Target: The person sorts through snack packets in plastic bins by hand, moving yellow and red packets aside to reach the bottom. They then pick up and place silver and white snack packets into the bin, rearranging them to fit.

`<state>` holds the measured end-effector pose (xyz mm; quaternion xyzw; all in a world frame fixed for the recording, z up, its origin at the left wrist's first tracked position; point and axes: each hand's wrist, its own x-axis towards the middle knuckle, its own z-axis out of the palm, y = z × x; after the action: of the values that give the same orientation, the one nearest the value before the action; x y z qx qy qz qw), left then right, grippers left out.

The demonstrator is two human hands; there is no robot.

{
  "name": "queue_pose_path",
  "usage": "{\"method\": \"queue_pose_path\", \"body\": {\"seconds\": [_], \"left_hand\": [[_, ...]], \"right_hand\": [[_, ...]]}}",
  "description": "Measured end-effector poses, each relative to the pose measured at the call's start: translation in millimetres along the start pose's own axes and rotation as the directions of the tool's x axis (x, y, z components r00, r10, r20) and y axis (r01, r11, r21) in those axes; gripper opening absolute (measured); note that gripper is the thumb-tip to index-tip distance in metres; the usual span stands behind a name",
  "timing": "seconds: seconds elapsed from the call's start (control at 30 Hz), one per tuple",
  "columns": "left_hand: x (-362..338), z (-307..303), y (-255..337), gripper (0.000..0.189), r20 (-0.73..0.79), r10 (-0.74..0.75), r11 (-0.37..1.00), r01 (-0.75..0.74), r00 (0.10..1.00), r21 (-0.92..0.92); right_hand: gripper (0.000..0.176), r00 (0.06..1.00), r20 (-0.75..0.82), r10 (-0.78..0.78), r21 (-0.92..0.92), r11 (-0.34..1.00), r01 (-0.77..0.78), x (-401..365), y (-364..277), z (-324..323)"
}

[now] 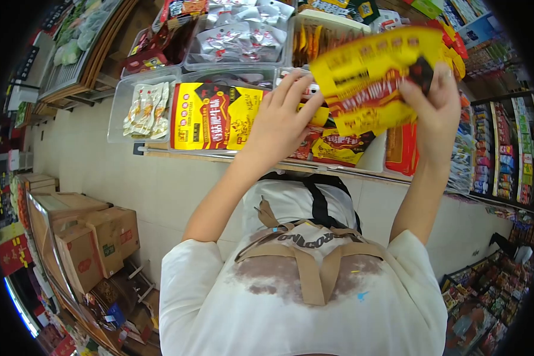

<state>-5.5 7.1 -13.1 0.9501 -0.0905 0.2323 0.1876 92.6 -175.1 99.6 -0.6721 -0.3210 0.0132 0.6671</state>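
Observation:
My right hand (pixel 436 101) pinches a yellow snack packet (pixel 368 77) with red and black print by its right side, holding it tilted above the bins. My left hand (pixel 285 115) reaches over the front of the display with its fingers stretched out and holds nothing. Its wrist side overlaps the right edge of another yellow and red snack packet (pixel 219 117), which lies across a clear bin. Below the raised packet, a bin holds more yellow packets (pixel 341 145), partly hidden by it.
Small white sachets (pixel 147 113) fill a clear bin at the left. Silver packets (pixel 243 38) stand behind, with orange packets (pixel 317 41) beside them. A red packet (pixel 402 148) is at the right front. Cardboard boxes (pixel 98 237) sit at lower left, shelves (pixel 504 151) at right.

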Motion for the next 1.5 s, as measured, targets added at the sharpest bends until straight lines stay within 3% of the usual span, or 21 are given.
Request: {"method": "queue_pose_path", "body": {"seconds": [0.07,0.27,0.33,0.37,0.47,0.53,0.57,0.6,0.67,0.73,0.8,0.97,1.03,1.17,1.23,1.27,1.33,1.37,1.43,1.47,1.5], "left_hand": [[2.4,-4.3,2.5,0.068,-0.012,0.0,1.0,-0.001,1.0,-0.028],[5.4,-6.6,3.5,0.073,0.021,-0.006,1.0,0.006,1.0,-0.03],[5.1,-6.4,4.0,0.075,0.048,-0.006,1.0,0.007,0.999,-0.022],[5.2,-6.4,4.1,0.076,0.043,-0.005,1.0,0.006,0.999,-0.011],[5.6,-5.3,5.0,0.076,0.027,0.001,1.0,-0.001,1.0,0.0],[6.1,-4.6,5.1,0.075,0.005,0.004,1.0,-0.004,1.0,0.005],[6.6,-5.3,5.2,0.075,0.005,0.01,1.0,-0.01,1.0,0.002],[6.6,-6.3,5.4,0.076,0.016,0.006,1.0,-0.007,1.0,0.003],[5.4,-6.5,6.0,0.076,0.029,-0.001,1.0,0.001,1.0,0.0],[5.9,-6.9,5.3,0.075,0.039,-0.006,1.0,0.005,0.999,0.027],[6.4,-7.9,5.9,0.074,0.03,-0.007,1.0,0.006,1.0,0.02],[6.1,-7.3,6.3,0.074,0.027,-0.004,1.0,0.004,1.0,-0.001],[6.8,-8.5,7.2,0.073,0.034,-0.01,1.0,0.01,0.999,0.0],[7.2,-7.6,7.2,0.073,0.04,-0.007,1.0,0.007,0.999,-0.01],[7.7,-6.9,6.8,0.072,0.022,0.002,1.0,-0.002,1.0,-0.01],[7.9,-7.0,6.8,0.072,0.024,0.006,1.0,-0.005,1.0,-0.011],[8.2,-7.6,7.0,0.072,0.028,0.007,1.0,-0.007,1.0,0.0],[7.9,-7.8,7.3,0.072,0.028,0.01,1.0,-0.01,1.0,-0.001],[8.4,-7.8,7.2,0.075,0.037,-0.005,1.0,0.004,0.999,0.018],[8.7,-7.7,7.2,0.075,0.035,-0.007,1.0,0.007,0.999,0.018],[8.4,-8.4,7.6,0.075,0.034,-0.005,1.0,0.005,0.999,0.011]], "right_hand": [[0.035,0.985,-0.086,0.147,0.077,0.987,-0.14,-32.4,15.3,-13.8],[0.04,0.927,-0.195,0.322,0.036,0.946,-0.321,-86.0,41.3,-6.9],[0.041,0.892,-0.134,0.432,-0.341,0.825,-0.451,-90.0,36.8,-1.6],[0.041,0.89,-0.144,0.432,-0.338,0.824,-0.455,-89.6,34.5,-0.2],[0.033,0.937,-0.045,0.345,-0.421,0.844,-0.331,-80.0,29.1,1.7],[0.024,0.918,0.102,0.382,-0.764,0.621,-0.174,-70.0,30.2,2.8],[0.022,0.956,0.108,0.273,-0.723,0.682,-0.113,-69.2,37.6,3.3],[0.022,0.956,0.104,0.274,-0.725,0.679,-0.116,-69.6,42.4,5.0],[0.025,0.913,-0.045,0.406,-0.202,0.891,-0.406,-71.4,50.3,8.3],[0.025,0.924,-0.022,0.382,-0.325,0.871,-0.368,-72.4,53.6,1.6],[0.025,0.884,0.037,0.466,-0.626,0.7,-0.343,-76.0,52.6,-5.3],[0.032,0.884,-0.061,0.463,-0.675,0.633,-0.379,-75.4,47.1,0.0],[0.034,0.999,-0.043,0.012,-0.783,0.621,-0.041,-78.0,42.9,4.5],[0.024,0.994,0.025,-0.105,-0.765,0.638,0.087,-76.3,17.9,12.2],[0.017,0.896,0.432,0.104,-0.628,0.748,0.217,-77.0,21.1,12.6],[0.017,0.897,0.429,0.104,-0.629,0.747,0.214,-75.8,27.5,12.6],[0.019,0.713,0.501,0.491,-0.798,0.581,0.16,-71.0,48.7,11.6],[0.019,0.714,0.498,0.492,-0.799,0.58,0.158,-70.0,56.9,11.1],[0.032,0.674,0.28,0.684,-0.897,0.437,-0.071,-66.1,68.2,9.5],[0.032,0.673,0.282,0.684,-0.897,0.437,-0.068,-64.3,68.7,9.4],[0.036,0.58,0.302,0.756,-0.912,0.407,-0.055,-63.1,68.7,10.1]]}}
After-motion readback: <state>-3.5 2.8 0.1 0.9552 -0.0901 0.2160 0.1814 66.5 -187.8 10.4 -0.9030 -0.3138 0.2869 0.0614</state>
